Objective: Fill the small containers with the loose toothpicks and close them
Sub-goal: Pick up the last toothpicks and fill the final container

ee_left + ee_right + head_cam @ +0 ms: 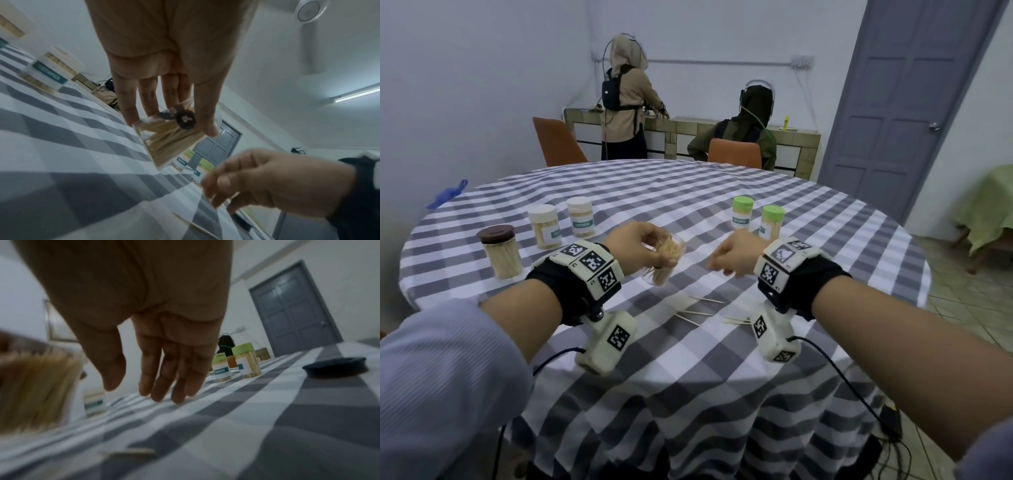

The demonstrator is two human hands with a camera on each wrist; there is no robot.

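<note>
My left hand (642, 245) grips a clear lidless container (663, 262) packed with toothpicks and holds it tilted just above the checked tablecloth (825, 226). From the left wrist the container (170, 142) sits between my thumb and fingers. My right hand (732, 257) hovers a little to its right, blurred, fingers loosely bent and holding nothing that I can make out; its fingers (164, 378) hang over the cloth. Loose toothpicks (698, 308) lie on the table near me, between my wrists. A dark round lid (335, 368) lies flat on the cloth to the right.
A brown-lidded jar (500, 253) and two white-lidded containers (544, 226) (581, 217) stand at the left, two green-lidded ones (743, 212) (772, 222) at the right. Two people work at a counter (801, 137) beyond the round table. Cables trail from my wrists.
</note>
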